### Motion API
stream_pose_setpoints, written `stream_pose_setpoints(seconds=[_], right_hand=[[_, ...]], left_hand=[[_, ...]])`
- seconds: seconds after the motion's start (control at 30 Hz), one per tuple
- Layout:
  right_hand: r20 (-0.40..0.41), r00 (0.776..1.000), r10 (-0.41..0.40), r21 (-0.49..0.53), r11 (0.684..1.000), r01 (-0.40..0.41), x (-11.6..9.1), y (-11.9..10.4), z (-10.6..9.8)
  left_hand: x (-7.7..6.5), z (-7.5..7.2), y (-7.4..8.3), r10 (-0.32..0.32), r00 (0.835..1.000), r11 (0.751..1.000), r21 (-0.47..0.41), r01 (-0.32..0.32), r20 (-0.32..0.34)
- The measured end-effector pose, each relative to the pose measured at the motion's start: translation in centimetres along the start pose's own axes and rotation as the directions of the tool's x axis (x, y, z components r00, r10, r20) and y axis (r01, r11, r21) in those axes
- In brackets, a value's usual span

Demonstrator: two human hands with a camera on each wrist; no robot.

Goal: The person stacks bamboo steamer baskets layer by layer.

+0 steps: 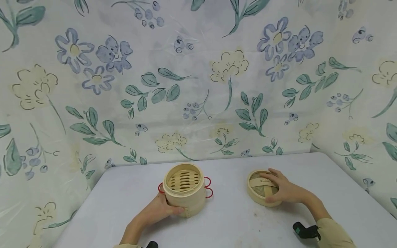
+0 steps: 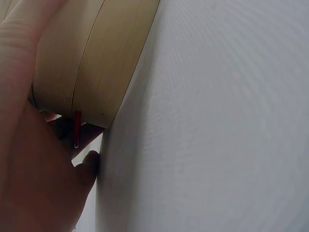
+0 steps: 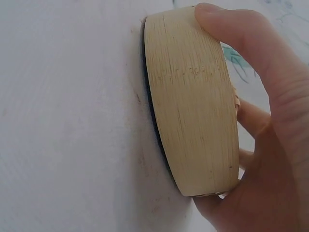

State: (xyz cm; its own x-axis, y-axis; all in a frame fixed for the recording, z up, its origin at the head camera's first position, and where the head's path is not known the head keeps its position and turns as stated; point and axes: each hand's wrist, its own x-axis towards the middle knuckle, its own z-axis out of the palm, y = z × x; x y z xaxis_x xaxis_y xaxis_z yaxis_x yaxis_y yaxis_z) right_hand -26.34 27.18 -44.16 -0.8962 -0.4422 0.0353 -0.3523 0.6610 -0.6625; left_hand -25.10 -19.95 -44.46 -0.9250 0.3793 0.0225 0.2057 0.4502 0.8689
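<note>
A stack of pale bamboo steamer baskets (image 1: 194, 204) stands left of centre on the table, its slatted inner floor showing from above. Small red loop handles (image 1: 209, 193) stick out from its sides. My left hand (image 1: 156, 210) grips the stack at its near left, thumb across the front; in the left wrist view, one red loop (image 2: 77, 130) shows beside the palm. To the right, my right hand (image 1: 288, 190) holds the round bamboo lid (image 1: 255, 197) by its sides. The lid's rim (image 3: 193, 111) is at the tabletop with a thin dark line beneath; I cannot tell whether it touches.
Both things are on a white-covered table (image 1: 229, 220) with a few small dark specks near the lid. Floral sheeting (image 1: 198, 69) hangs behind and at both sides. A dark wrist device (image 1: 305, 230) sits by the right sleeve.
</note>
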Motion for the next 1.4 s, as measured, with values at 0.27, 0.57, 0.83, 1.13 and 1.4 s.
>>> stream_pose_setpoints(seconds=[0.27,0.57,0.83,1.13,1.4], right_hand=[[-0.036,0.999,-0.005,-0.020,1.000,0.005,0.0,-0.3,0.2],[-0.064,0.998,-0.019,-0.056,0.998,0.015,0.4,-1.2,0.0],[-0.049,0.998,-0.025,-0.041,0.999,0.023,1.6,-2.1,0.4],[-0.029,0.999,-0.015,-0.051,0.999,0.014,3.4,-4.2,0.3],[-0.032,0.998,-0.058,-0.086,0.995,0.055,4.6,-6.3,-0.2]], left_hand=[[0.0,0.0,0.3,-0.024,1.000,1.000,0.002,0.024,-0.007],[0.1,0.2,0.5,-0.006,1.000,1.000,-0.020,0.006,-0.009],[0.0,0.1,0.4,-0.034,0.999,0.999,-0.016,0.034,-0.025],[0.0,0.0,0.2,-0.034,0.999,0.999,-0.021,0.033,-0.026],[0.1,0.1,0.1,-0.040,0.999,0.999,-0.009,0.040,-0.022]])
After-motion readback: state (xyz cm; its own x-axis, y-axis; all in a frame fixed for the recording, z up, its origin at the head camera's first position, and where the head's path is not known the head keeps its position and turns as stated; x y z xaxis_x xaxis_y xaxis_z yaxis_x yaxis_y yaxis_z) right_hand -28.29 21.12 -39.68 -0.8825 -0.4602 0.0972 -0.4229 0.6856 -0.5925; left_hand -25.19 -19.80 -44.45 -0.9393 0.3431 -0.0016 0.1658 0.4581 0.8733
